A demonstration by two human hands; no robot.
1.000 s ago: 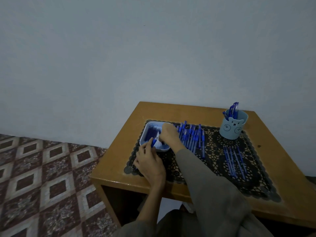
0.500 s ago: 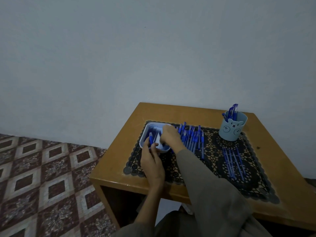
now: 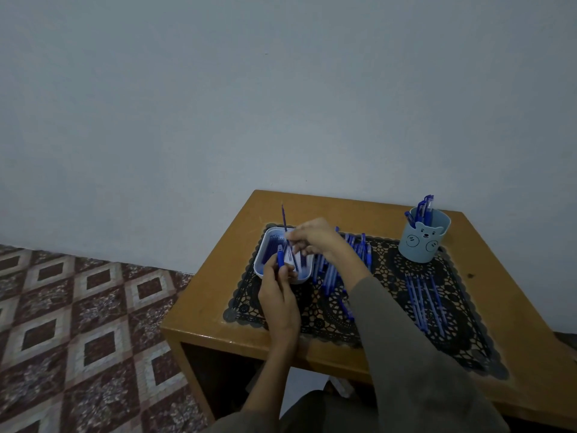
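Pinching a blue pen barrel (image 3: 281,258) over the pale tray (image 3: 259,267), the left hand (image 3: 278,296) held it upright while the right hand (image 3: 315,235) gripped a thin refill (image 3: 284,218) just beside it. Doing this well probably meant steadying the barrel and aligning the refill tip with its opening before sliding it in.

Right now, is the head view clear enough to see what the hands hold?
Head view: dim, bluish, no glare; left hand and right hand look soft, the thin pen parts they pinch barely resolve; wide-angle lens skews the table.
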